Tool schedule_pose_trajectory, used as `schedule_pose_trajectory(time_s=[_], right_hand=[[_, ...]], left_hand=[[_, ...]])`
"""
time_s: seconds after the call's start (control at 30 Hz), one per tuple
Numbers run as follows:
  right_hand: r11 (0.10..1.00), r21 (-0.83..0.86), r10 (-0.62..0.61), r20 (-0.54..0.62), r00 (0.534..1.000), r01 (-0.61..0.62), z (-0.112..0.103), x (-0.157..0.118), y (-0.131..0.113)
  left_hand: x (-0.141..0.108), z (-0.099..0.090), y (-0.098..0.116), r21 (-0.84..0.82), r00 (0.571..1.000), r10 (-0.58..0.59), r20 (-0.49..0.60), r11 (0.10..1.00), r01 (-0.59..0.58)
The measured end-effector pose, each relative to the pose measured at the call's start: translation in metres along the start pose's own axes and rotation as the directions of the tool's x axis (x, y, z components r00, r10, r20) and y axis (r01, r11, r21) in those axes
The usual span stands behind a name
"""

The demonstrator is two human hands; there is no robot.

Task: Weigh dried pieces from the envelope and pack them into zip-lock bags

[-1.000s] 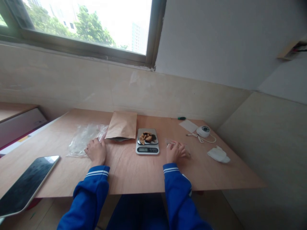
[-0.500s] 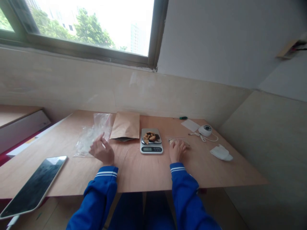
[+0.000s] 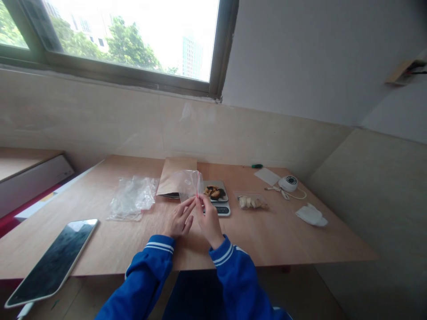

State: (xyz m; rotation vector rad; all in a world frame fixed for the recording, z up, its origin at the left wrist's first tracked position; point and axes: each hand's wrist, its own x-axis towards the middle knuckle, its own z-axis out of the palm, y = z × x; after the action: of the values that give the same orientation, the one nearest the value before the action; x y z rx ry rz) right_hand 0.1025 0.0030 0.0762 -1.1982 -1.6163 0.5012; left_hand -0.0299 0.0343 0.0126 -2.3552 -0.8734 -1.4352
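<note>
Both hands meet at the red-edged opening of a clear zip-lock bag [image 3: 188,181], held up in front of the brown paper pouch [image 3: 170,171]. My left hand [image 3: 180,218] pinches the bag's near edge with its fingers. From the other side, the thumb and fingers of my right hand [image 3: 209,218] grip the same edge. Behind the right hand stands a white digital scale [image 3: 226,210], partly hidden, with dried brown mushroom pieces [image 3: 215,192] on its plate. A small clear bag of pale slices [image 3: 251,202] lies right of the scale.
More crumpled clear bags [image 3: 131,198] lie on the left, with a phone [image 3: 51,262] at the table's left front edge. At the right are a white round device with a cable [image 3: 287,183], a white paper [image 3: 267,176], a crumpled white tissue [image 3: 312,215] and a green object [image 3: 257,166].
My right hand has left the bag of slices and moved left. My left hand has moved right from the pile of clear bags, and one clear bag is now held between both hands.
</note>
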Motion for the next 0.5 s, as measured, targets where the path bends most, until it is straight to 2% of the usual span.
schedule_pose_trajectory(time_s=[0.13,0.2,0.27,0.4,0.5], right_hand=[[0.998,0.058,-0.014,0.09,0.996,0.008,-0.008,0.003,0.006],[0.999,0.045,-0.035,0.123,0.992,0.03,-0.011,0.003,0.008],[0.999,0.008,-0.041,0.166,0.985,0.041,-0.012,0.002,0.009],[0.997,-0.078,-0.005,0.281,0.96,0.028,-0.012,0.001,0.01],[0.99,-0.143,0.045,0.259,0.965,-0.007,-0.016,0.002,0.016]], left_hand=[[-0.002,0.011,-0.003,-0.034,0.972,-0.173,-0.156,0.985,0.17],[-0.002,0.014,-0.005,-0.024,0.962,-0.214,-0.169,0.977,0.213],[-0.002,0.014,-0.006,0.001,0.967,-0.21,-0.147,0.977,0.213],[-0.001,0.011,-0.008,0.042,0.978,-0.13,-0.166,0.989,0.139],[-0.001,0.01,-0.01,0.026,0.975,-0.126,-0.184,0.991,0.133]])
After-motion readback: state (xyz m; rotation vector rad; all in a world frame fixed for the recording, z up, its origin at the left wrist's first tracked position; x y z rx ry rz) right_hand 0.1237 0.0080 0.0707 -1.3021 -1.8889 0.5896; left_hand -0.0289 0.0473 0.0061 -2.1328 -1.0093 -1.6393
